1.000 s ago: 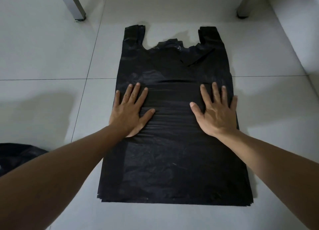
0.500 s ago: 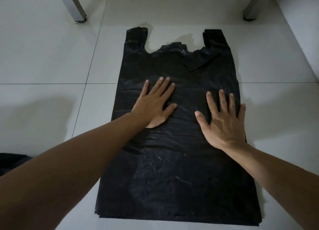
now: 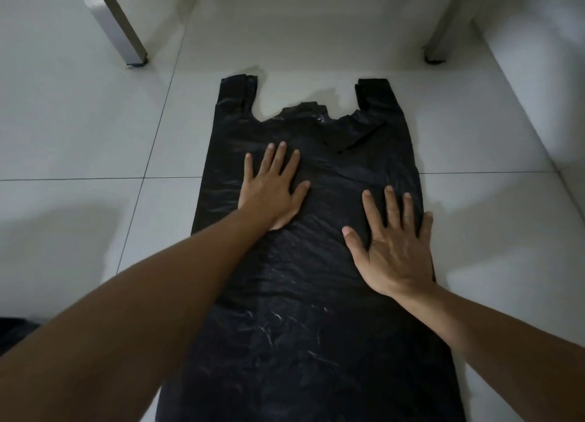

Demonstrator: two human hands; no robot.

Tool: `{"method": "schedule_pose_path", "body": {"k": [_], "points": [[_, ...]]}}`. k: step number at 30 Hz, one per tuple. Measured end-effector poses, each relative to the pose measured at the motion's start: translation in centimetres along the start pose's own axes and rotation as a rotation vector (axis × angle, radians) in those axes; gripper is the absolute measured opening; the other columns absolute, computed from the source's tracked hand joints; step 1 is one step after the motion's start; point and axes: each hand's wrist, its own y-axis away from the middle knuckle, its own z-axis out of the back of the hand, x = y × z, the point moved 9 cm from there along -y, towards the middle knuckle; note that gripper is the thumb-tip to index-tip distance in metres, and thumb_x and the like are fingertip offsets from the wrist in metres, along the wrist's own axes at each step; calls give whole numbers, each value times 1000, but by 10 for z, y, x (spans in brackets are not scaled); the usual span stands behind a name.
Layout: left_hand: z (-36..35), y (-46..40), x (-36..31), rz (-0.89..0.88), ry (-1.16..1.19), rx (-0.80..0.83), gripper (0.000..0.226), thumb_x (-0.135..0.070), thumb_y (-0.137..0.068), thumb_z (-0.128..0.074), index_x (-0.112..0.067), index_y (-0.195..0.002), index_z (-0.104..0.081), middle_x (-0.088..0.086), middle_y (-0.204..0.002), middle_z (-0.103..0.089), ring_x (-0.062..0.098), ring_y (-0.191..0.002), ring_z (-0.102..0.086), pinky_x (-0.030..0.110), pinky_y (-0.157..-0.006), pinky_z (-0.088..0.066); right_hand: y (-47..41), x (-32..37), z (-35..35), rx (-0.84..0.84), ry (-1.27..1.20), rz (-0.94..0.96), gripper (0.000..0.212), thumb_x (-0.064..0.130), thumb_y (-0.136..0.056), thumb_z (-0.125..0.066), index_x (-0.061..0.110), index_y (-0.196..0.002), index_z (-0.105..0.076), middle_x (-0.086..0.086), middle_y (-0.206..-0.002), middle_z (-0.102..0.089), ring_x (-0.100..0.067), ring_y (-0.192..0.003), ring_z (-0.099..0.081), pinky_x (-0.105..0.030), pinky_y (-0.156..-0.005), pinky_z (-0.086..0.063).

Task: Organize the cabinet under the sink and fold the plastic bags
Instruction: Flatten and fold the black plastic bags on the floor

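Note:
A black plastic bag [image 3: 304, 326] lies spread flat on the white tiled floor, its two handles pointing away from me. My left hand [image 3: 272, 190] presses flat on the bag's upper middle, fingers straight and spread. My right hand [image 3: 392, 247] lies flat on the bag near its right edge, a little closer to me, fingers straight too. Neither hand grips anything.
Two grey metal legs stand beyond the bag, one at the far left [image 3: 117, 26] and one at the far right [image 3: 446, 29]. A white wall [image 3: 538, 73] runs along the right. Another dark bag [image 3: 12, 333] peeks in at the left edge.
My left hand has slid up the bag and toward its middle. My right hand has stayed on the right side. The view has moved closer to the bag.

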Motion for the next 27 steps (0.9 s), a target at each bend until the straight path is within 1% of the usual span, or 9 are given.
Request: {"method": "schedule_pose_path", "body": {"k": [2, 4, 7, 9, 12, 15, 19, 24, 27], "points": [[-13, 0, 6, 41, -31, 44, 67, -59, -97, -8, -28, -154, 7, 0, -162, 12, 20, -148, 16, 56, -117, 6, -1, 3, 5, 26, -1, -11, 79, 72, -86, -3, 34, -155, 6, -5, -165, 7, -32, -150, 11, -63, -117, 1], [-15, -1, 7, 36, -53, 38, 67, -59, -96, -5, -28, -154, 9, -1, -162, 14, 20, -148, 17, 57, -117, 6, -8, 12, 19, -20, -5, 12, 79, 65, -86, -17, 28, -156, -11, -8, -165, -4, -35, -150, 6, -65, -115, 0], [-12, -2, 3, 29, -55, 28, 67, -58, -95, -4, -28, -154, 10, -1, -162, 15, 20, -148, 18, 58, -117, 5, -26, 44, 38, -133, -67, 216, 67, 50, -92, -31, 22, -152, -28, -7, -163, -18, -32, -151, -5, -64, -117, -4], [-12, 0, 3, 39, -51, 27, 67, -57, -95, -4, -28, -153, 12, -1, -161, 17, 19, -148, 19, 57, -117, 5, -49, 61, 32, -75, -97, 321, 60, 46, -99, -28, 24, -154, -23, -3, -164, -15, -27, -152, -3, -59, -119, -2], [-11, 1, 4, 39, -58, 24, 68, -58, -95, -2, -27, -153, 14, -1, -161, 19, 19, -147, 21, 57, -117, 5, -94, 57, 32, -46, -77, 300, 62, 54, -98, -18, 28, -153, -23, -3, -162, -18, -25, -151, -5, -59, -119, 0], [-12, 0, 3, 37, -59, 25, 67, -57, -95, -2, -27, -152, 16, -1, -160, 21, 19, -147, 22, 57, -117, 5, -150, 27, 39, -9, -56, 181, 61, 58, -99, -18, 27, -151, -28, -4, -163, -16, -30, -151, -2, -63, -117, 2], [-12, 0, 4, 37, -51, 19, 68, -58, -93, 2, -28, -152, 17, -1, -160, 22, 18, -146, 23, 57, -117, 6, -201, -20, 53, 39, -102, -44, 61, 57, -100, -12, 32, -156, -7, -3, -165, 0, -32, -151, 10, -65, -115, 6], [-12, -1, 5, 40, -53, 14, 72, -60, -88, 9, -28, -151, 19, 0, -160, 23, 19, -146, 23, 57, -117, 6, -175, -11, 84, -206, -213, -71, 59, 38, -103, -30, 19, -157, -14, -5, -165, -9, -32, -151, -2, -60, -119, -5], [-11, 0, 5, 43, -46, 9, 71, -60, -89, 7, -27, -151, 20, -1, -160, 23, 18, -146, 23, 56, -117, 7, -142, 24, 65, -160, -170, 70, 61, 42, -102, -33, 18, -156, -18, -7, -164, -10, -30, -151, -4, -56, -120, -6]]}}
